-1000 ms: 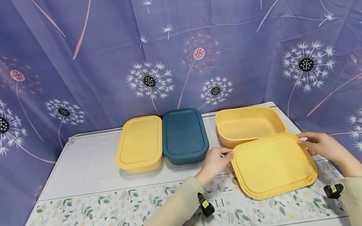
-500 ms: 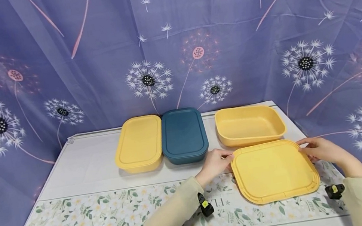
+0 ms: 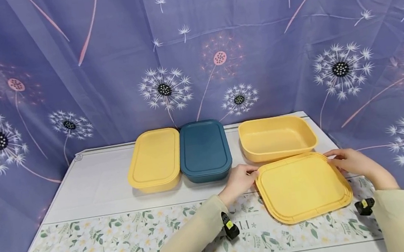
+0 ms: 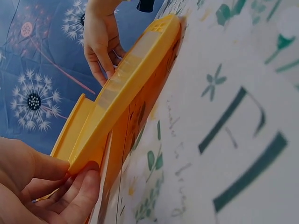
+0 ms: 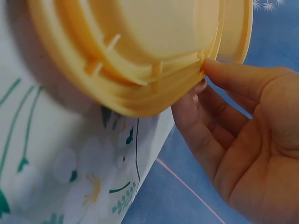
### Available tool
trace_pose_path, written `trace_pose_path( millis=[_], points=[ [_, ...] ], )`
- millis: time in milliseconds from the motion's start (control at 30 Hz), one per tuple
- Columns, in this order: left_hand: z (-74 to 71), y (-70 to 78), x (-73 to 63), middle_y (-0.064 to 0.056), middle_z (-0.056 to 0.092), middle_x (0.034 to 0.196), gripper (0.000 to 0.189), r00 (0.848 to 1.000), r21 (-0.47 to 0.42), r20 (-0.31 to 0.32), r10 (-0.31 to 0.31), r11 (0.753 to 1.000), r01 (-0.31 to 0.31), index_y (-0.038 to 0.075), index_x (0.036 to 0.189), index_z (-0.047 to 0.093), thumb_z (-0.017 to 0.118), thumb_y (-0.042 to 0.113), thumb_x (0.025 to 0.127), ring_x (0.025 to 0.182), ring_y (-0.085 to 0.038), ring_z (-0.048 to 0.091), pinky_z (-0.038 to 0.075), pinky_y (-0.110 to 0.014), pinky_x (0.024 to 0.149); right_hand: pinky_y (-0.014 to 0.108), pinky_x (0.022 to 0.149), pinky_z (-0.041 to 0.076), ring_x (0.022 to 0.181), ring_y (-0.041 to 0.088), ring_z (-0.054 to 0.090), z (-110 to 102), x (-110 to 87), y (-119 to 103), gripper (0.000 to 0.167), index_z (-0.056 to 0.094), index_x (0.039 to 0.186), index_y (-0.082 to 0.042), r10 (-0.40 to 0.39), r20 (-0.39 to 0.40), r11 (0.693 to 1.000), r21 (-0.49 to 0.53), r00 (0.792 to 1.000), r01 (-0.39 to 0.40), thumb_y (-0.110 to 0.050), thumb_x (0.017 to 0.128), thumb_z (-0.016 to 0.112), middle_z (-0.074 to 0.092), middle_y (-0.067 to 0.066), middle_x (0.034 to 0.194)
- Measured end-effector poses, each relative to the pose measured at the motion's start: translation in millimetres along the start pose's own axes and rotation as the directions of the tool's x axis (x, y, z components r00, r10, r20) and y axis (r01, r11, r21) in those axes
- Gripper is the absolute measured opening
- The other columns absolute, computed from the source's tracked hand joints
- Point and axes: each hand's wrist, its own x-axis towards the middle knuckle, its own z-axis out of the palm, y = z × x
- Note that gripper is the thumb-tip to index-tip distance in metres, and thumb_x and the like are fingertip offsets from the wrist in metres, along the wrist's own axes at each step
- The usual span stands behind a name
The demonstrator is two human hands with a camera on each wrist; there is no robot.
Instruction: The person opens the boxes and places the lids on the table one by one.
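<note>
A yellow rectangular lid [image 3: 304, 187] with rounded corners is held between both hands, in front of an open yellow container [image 3: 278, 139]. At its far left corner my left hand [image 3: 240, 182] pinches the rim between thumb and fingers. My right hand [image 3: 354, 164] pinches the far right corner. In the left wrist view the lid [image 4: 126, 84] tilts, its far edge raised off the cloth and its near edge low at the cloth. The right wrist view shows the ribbed underside of the lid [image 5: 140, 60] with the right thumb on its rim.
A lidded yellow container [image 3: 157, 159] and a lidded dark blue container [image 3: 205, 151] stand side by side left of the open one. A floral-printed tablecloth [image 3: 107, 247] covers the table. A purple dandelion curtain [image 3: 112, 69] hangs behind and at both sides.
The lid first came down and towards me, away from the open container. It then moved slightly back up and left. Both hands kept their hold on it.
</note>
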Motion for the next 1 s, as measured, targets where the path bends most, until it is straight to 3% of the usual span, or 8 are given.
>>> trace_pose_path(
  millis=[267,533,700,1000],
  points=[
    [3.0,-1.1,6.0,0.0,0.072,0.098,0.027,0.999,-0.049,-0.018,-0.043,0.998,0.042,0.006,0.125,0.072,0.062,0.016,0.102,0.071,-0.008,0.065,0.054,-0.023,0.061,0.034,0.059,0.054,0.064,0.02,0.058,0.3,6.9,2.5,0.038,0.054,0.131,0.016,-0.018,-0.044,0.999,-0.052,0.999,0.015,-0.013,0.106,0.051,0.059,0.005,0.075],
    [5.8,-3.7,8.0,-0.002,0.072,0.116,0.03,0.999,-0.011,-0.006,-0.036,0.999,0.036,0.006,0.129,0.069,0.062,0.008,0.1,0.096,-0.01,0.065,0.053,-0.022,0.075,0.033,0.056,0.051,0.062,0.021,0.057,1.5,11.9,9.6,0.037,0.054,0.13,0.016,0.015,-0.054,0.999,-0.043,0.998,-0.017,-0.012,0.106,0.052,0.061,0.005,0.077],
    [5.4,-4.6,9.0,-0.003,0.073,0.114,0.029,0.999,0.007,-0.018,-0.029,1.0,0.029,0.004,0.126,0.071,0.064,0.005,0.098,0.096,-0.009,0.065,0.053,-0.021,0.075,0.033,0.058,0.053,0.066,0.019,0.059,2.4,14.9,12.8,0.037,0.058,0.128,0.014,0.028,-0.088,0.999,-0.041,0.996,-0.031,-0.015,0.105,0.054,0.067,0.012,0.09],
    [8.6,-9.4,13.7,0.001,0.074,0.109,0.027,0.999,-0.008,-0.042,-0.023,1.0,0.023,0.007,0.123,0.073,0.067,0.006,0.097,0.093,-0.007,0.065,0.052,-0.019,0.076,0.033,0.061,0.053,0.071,0.02,0.059,4.0,18.7,17.6,0.041,0.058,0.131,0.012,0.084,-0.091,0.996,-0.028,0.992,-0.087,-0.02,0.106,0.054,0.068,0.014,0.095]
  ],
)
